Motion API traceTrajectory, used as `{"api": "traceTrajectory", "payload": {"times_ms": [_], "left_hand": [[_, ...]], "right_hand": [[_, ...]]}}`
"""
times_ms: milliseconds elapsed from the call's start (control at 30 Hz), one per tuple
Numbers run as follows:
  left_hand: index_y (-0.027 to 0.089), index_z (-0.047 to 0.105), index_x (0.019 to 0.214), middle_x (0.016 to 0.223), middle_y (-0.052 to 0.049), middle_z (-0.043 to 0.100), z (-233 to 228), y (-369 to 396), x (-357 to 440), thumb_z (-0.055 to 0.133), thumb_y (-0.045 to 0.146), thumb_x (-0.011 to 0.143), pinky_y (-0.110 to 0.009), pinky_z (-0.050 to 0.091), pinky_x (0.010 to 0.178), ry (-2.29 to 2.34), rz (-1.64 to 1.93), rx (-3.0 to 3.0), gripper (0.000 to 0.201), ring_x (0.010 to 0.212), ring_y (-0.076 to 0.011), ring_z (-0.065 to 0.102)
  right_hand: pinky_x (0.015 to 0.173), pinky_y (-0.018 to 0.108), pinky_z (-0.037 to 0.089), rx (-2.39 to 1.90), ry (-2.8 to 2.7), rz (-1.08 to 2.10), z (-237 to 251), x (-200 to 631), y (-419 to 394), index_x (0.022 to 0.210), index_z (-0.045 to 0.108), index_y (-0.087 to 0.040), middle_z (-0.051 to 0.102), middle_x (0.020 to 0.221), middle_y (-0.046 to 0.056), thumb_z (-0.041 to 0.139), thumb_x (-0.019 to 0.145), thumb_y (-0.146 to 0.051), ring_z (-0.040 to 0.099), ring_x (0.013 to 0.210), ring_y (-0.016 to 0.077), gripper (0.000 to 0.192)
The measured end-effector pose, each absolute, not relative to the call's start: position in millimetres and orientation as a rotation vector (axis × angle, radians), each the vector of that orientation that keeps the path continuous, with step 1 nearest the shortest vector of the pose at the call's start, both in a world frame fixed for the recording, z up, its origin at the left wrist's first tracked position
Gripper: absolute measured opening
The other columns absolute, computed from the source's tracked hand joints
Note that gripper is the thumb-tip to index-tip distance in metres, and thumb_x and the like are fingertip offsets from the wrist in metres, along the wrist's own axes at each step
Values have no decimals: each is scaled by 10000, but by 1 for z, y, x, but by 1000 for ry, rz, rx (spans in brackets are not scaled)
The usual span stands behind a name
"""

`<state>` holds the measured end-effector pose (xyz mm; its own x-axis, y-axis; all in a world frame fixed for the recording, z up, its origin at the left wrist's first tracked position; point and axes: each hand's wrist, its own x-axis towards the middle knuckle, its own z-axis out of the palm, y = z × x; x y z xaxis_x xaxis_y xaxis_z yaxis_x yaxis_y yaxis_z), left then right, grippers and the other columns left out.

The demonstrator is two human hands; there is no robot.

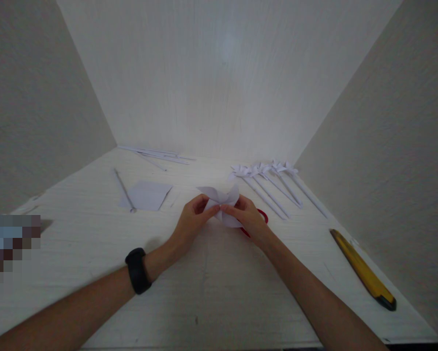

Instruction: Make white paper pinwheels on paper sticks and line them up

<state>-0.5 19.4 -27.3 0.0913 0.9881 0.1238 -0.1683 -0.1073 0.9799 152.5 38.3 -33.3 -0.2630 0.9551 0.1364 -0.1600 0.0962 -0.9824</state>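
Observation:
A white paper pinwheel with curled blades is held between both hands, a little above the table. My left hand pinches it near its centre with thumb and fingers; a black band circles that wrist. From the other side my right hand grips it, its thumb also pressed at the centre. Red scissor-like handles lie partly hidden behind and under my right hand. The fingers behind the paper are mostly hidden.
Several finished paper pinwheels on sticks lie at the back right. Thin rolled paper sticks rest at the back left. Nearer are paper sheets with one stick across them. A yellow cutter lies by the right wall.

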Motion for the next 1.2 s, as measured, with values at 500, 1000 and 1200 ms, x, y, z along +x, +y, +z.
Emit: {"api": "traceTrajectory", "payload": {"times_ms": [500, 1000, 1200], "left_hand": [[184, 576, 961, 993, -76, 662, -27, 21, -4, 550, 400, 820, -327, 468, 765, 1038, 1298, 1308, 259, 898, -208, 641], [158, 592, 893, 1085, -147, 617, 3, 93, -107, 552, 246, 748, -486, 365, 995, 1839, 1298, 1899, 174, 1072, -308, 554], [45, 474, 1121, 1410, -315, 280, 3, 76, -161, 505, 225, 808, -708, 170, 979, 2394, 1172, 1910, 363, 1320, -519, 161]], "right_hand": [[798, 344, 453, -1025, -1108, 1110, -36, 193, 70, 909, 695, -195, 732, 919, 38, 696, 680, -358, 642, 828, 211, 281], [837, 352, 422, -986, -1112, 1103, -45, 208, 81, 978, 673, -194, 713, 995, 40, 693, 662, -396, 618, 902, 209, 375], [830, 341, 417, -988, -1136, 1131, -50, 208, 85, 964, 683, -183, 713, 980, 48, 699, 665, -389, 607, 901, 210, 363]]}}
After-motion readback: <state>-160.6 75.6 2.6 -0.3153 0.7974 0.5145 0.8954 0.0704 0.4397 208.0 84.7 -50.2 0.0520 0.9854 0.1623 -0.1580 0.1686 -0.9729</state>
